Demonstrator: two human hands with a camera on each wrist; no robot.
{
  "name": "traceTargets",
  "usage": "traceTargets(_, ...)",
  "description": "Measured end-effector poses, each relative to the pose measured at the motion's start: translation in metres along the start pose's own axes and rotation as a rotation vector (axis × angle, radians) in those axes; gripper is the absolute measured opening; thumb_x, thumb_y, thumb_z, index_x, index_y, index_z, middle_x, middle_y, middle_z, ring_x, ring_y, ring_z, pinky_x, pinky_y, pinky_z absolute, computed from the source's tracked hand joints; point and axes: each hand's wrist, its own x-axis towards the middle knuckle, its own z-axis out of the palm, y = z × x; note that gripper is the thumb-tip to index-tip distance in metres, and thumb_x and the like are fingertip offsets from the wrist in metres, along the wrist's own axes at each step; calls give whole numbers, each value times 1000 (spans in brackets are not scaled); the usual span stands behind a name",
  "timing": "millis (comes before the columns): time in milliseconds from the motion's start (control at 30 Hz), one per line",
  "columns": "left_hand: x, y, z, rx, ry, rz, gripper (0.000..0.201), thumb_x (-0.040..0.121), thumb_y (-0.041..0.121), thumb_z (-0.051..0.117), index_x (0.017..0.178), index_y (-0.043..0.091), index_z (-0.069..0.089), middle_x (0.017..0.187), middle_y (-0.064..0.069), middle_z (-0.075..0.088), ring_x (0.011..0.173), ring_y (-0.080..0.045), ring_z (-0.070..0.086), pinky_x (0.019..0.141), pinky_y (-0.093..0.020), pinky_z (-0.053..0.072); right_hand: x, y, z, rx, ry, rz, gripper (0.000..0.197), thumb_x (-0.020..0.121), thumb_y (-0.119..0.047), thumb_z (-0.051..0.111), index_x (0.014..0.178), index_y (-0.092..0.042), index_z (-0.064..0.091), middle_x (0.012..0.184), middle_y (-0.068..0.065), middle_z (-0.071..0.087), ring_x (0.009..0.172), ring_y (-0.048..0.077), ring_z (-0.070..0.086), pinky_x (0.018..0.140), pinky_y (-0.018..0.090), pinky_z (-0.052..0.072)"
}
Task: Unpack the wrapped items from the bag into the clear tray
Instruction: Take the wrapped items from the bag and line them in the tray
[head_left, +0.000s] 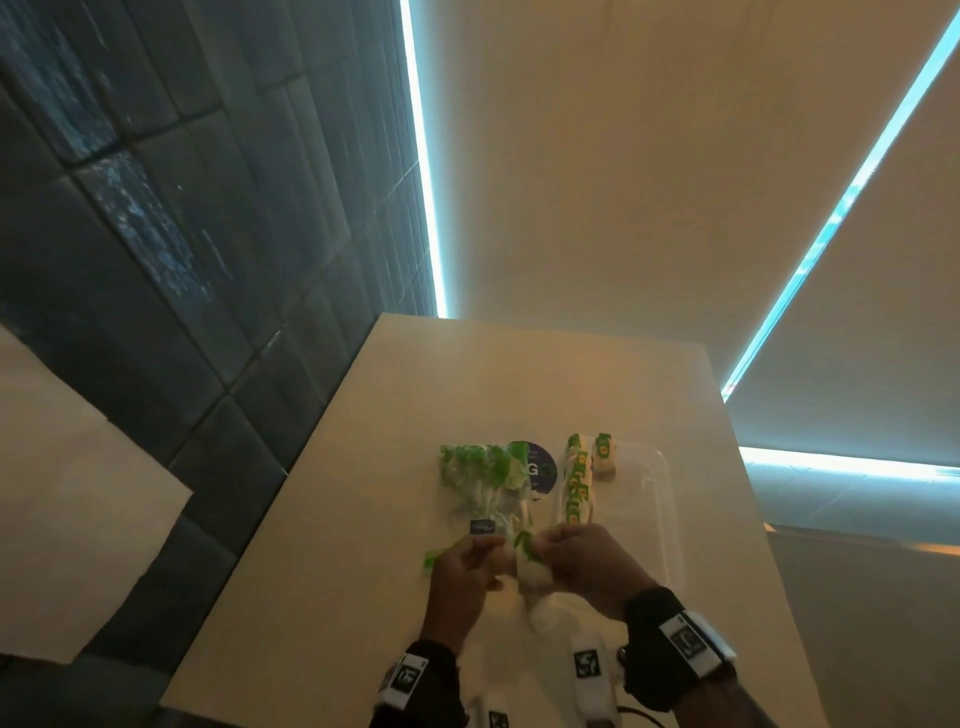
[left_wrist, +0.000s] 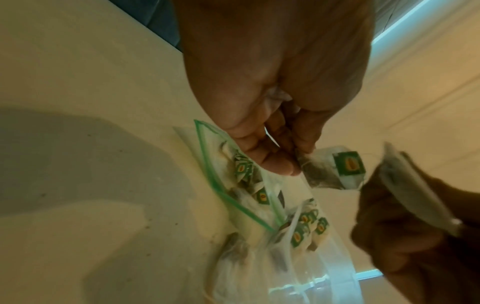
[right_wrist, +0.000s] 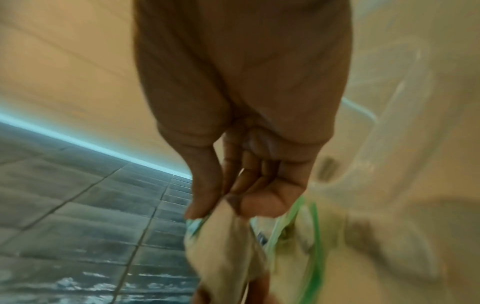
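Observation:
A clear zip bag (head_left: 485, 486) with a green seal lies on the table and holds several green-labelled tea bags (left_wrist: 303, 226). To its right is the clear tray (head_left: 660, 499), with a row of tea bags (head_left: 577, 483) along its left side. Near the bag's mouth, my left hand (head_left: 467, 558) pinches one tea bag (left_wrist: 327, 170) by its corner. My right hand (head_left: 569, 553) pinches another tea bag (right_wrist: 228, 236) just beside it. The two hands (left_wrist: 293, 162) are almost touching. The right wrist view is blurred.
The pale table (head_left: 363, 571) ends at a dark tiled floor (head_left: 156, 312) on the left. A dark purple round label (head_left: 537, 467) lies between bag and tray. White tagged devices (head_left: 589, 670) sit at the near table edge.

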Motion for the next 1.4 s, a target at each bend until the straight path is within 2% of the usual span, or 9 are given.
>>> traceTargets(100,-1,9,2,-82,-3,1,16,89,0,62,102,7,69,94,-8,74,80,-15,68,64,-26,56,4,1,10,127,60,16,29,76,-11,74,100,0,63,94,16,62,80,26,54,67,32,45)
traceTargets(200,-2,15,3,-100,-24,21,15,90,-1,60,101,6,68,94,-11,72,80,-15,67,64,-24,55,9,1,14,204,101,0,44,64,-16,79,102,-2,63,97,16,65,92,30,57,82,41,49)
traceTargets(267,-3,15,3,-102,-40,29,14,90,-1,60,100,6,68,95,-14,72,79,-14,67,65,-24,55,11,1,17,219,124,-26,45,70,-11,76,109,4,61,99,19,67,95,33,62,91,46,50)
traceTargets(400,-2,15,2,-115,-59,23,14,92,4,59,100,6,70,98,-16,73,83,-17,69,69,-30,57,11,1,22,178,210,-121,32,84,0,67,110,16,57,96,23,65,87,33,65,76,41,56)
traceTargets(500,-1,18,3,-109,-89,18,13,92,17,63,100,11,72,96,-12,74,82,-16,69,68,-31,56,12,-2,24,135,262,-178,27,82,4,68,106,12,58,95,22,65,86,33,65,78,44,57)
traceTargets(633,1,21,5,9,-87,78,10,83,16,74,93,14,75,88,-6,76,77,-12,68,62,-26,54,12,-2,26,87,269,-223,20,81,2,70,100,4,66,102,25,68,95,38,67,81,46,58)
traceTargets(1033,6,19,6,109,-5,176,8,84,20,73,77,23,77,74,2,75,67,-4,66,62,-28,55,11,0,24,95,145,-207,27,83,-5,70,102,14,65,101,29,69,86,34,69,80,45,58)
traceTargets(1267,7,9,16,123,-55,219,8,85,24,71,88,18,76,79,0,74,71,-7,68,62,-22,53,9,3,16,27,267,-267,19,81,-1,71,92,14,66,89,27,68,75,28,66,62,29,57)
traceTargets(1400,10,-6,26,204,-25,238,19,92,19,63,74,24,67,66,2,68,62,-8,63,58,-22,50,9,3,6,-5,337,-270,18,80,0,72,90,14,67,83,24,67,74,27,64,62,31,57)
